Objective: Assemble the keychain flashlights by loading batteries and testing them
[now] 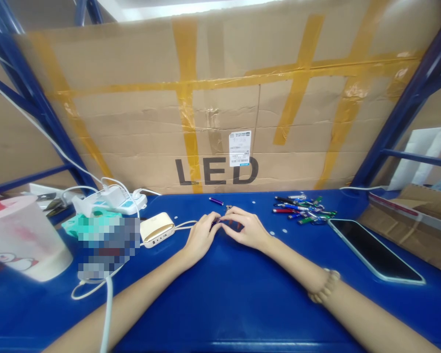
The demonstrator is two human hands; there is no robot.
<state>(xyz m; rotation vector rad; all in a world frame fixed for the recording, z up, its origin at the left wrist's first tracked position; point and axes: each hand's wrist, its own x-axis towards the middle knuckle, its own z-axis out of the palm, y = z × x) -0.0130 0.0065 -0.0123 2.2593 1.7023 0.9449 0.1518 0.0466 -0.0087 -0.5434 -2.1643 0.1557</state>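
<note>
My left hand [202, 236] and my right hand [248, 228] meet over the blue tabletop, fingertips nearly touching. Between them is a small dark purple piece [216, 222], mostly covered by the fingers, so its exact kind does not show. Both hands are closed in a pinch around it. Just beyond them lies a purple metallic tube [216, 201], with a few tiny round discs [228, 207] beside it. To the right of my right hand is a pile of slim metallic coloured tubes [303, 208], in red, blue, green and black, resembling small penlights.
A phone [377, 250] and an open cardboard box [415, 220] are at the right. On the left stand a cream power bank [157, 229] with its cable, a power strip [113, 198] and a drink cup [25, 240]. A large taped carton [143, 132] closes off the back.
</note>
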